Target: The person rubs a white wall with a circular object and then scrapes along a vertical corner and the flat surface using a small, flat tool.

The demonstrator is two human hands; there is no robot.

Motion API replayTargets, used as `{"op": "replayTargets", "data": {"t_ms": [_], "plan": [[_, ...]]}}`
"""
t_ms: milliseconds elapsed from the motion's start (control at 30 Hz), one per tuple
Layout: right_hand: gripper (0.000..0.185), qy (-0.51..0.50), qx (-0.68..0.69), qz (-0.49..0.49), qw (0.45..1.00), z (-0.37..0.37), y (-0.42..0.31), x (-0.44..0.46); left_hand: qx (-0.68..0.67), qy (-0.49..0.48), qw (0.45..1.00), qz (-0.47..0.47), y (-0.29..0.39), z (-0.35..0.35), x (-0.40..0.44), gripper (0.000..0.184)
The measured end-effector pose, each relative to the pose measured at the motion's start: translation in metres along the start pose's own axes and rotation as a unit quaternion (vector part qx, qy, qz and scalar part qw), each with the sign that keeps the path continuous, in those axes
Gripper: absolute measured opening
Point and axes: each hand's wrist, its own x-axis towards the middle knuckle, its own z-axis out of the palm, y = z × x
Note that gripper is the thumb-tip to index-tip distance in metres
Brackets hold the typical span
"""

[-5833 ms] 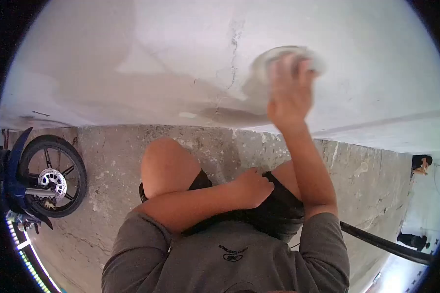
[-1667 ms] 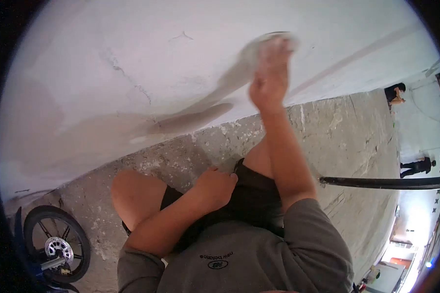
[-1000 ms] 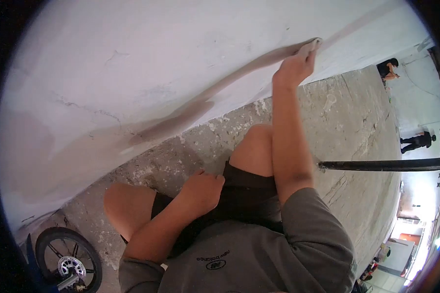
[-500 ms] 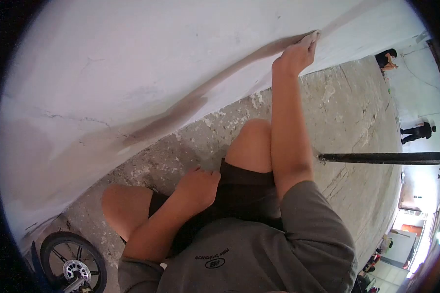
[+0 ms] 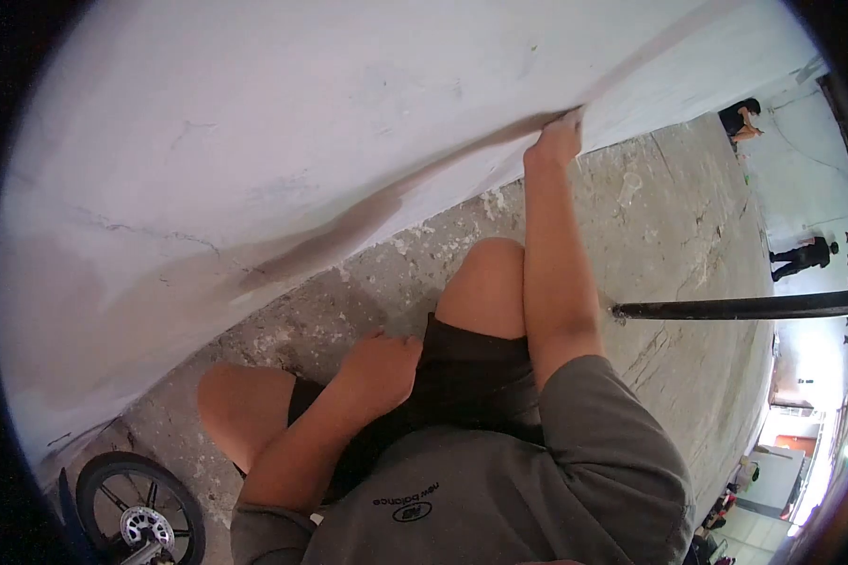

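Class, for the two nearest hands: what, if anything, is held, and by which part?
Whether the right hand, up at the wall, holds anything cannot be told: its palm side is hidden. The left hand is curled, with nothing visible in it.

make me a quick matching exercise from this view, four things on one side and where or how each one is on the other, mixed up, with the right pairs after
Things:
1. right hand
2. left hand
3. wheel
4. pole

Places and states:
A. lower left of the view
B. curled, at the lap
C. black, at the right of the view
D. at the wall

Pairs: 1-D, 2-B, 3-A, 4-C
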Motion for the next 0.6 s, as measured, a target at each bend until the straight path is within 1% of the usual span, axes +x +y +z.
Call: {"op": "replayTargets", "data": {"t_ms": [33, 100, 133, 200, 233, 267, 333, 367, 433, 467, 533, 567, 600], "plan": [[0.052, -0.002, 0.0, -0.002, 1.0, -0.008, 0.009, 0.005, -0.004, 0.001, 1.0, -0.011, -0.001, 0.001, 0.0, 0.014], [0.052, 0.029, -0.014, 0.084, 0.996, -0.014, 0.011, 0.006, 0.005, 0.009, 1.0, 0.0, 0.0, -0.002, 0.0, 0.014], [0.052, 0.029, -0.014, 0.083, 0.996, -0.015, 0.011, 0.01, 0.017, 0.014, 1.0, 0.009, 0.001, -0.003, 0.0, 0.014], [0.051, -0.065, -0.032, -0.055, 0.996, 0.003, -0.015, -0.006, 0.011, 0.029, 0.999, 0.013, -0.002, 0.005, 0.002, 0.014], [0.052, -0.078, -0.037, -0.097, 0.992, 0.009, -0.024, -0.01, 0.005, 0.043, 0.999, 0.016, -0.003, 0.008, 0.002, 0.014], [0.052, -0.075, -0.038, -0.094, 0.992, 0.006, -0.021, -0.007, 0.005, 0.039, 0.999, 0.015, -0.002, 0.006, 0.001, 0.014], [0.052, -0.04, -0.038, -0.058, 0.997, -0.002, -0.013, 0.009, 0.011, 0.009, 1.0, 0.007, 0.001, 0.0, 0.0, 0.015], [0.052, -0.037, -0.037, -0.06, 0.997, -0.009, -0.003, 0.018, 0.013, 0.008, 1.0, 0.009, 0.001, 0.0, 0.0, 0.015], [0.054, 0.022, -0.045, 0.023, 0.998, -0.022, 0.019, 0.033, 0.012, 0.01, 1.0, 0.008, 0.0, 0.001, -0.002, 0.015], [0.054, 0.021, -0.043, 0.022, 0.999, -0.018, 0.011, 0.029, 0.013, 0.011, 1.0, 0.008, 0.0, -0.002, -0.002, 0.015], [0.054, -0.091, -0.045, -0.115, 0.988, -0.005, -0.013, 0.013, 0.01, -0.001, 1.0, -0.002, 0.002, -0.007, -0.002, 0.015], [0.054, -0.093, -0.046, -0.114, 0.988, -0.001, -0.016, 0.014, 0.009, 0.0, 1.0, -0.004, 0.002, -0.007, -0.002, 0.015], [0.05, -0.088, -0.045, -0.151, 0.984, 0.001, -0.017, 0.015, 0.009, 0.004, 1.0, -0.002, 0.002, -0.008, -0.001, 0.015]]}}
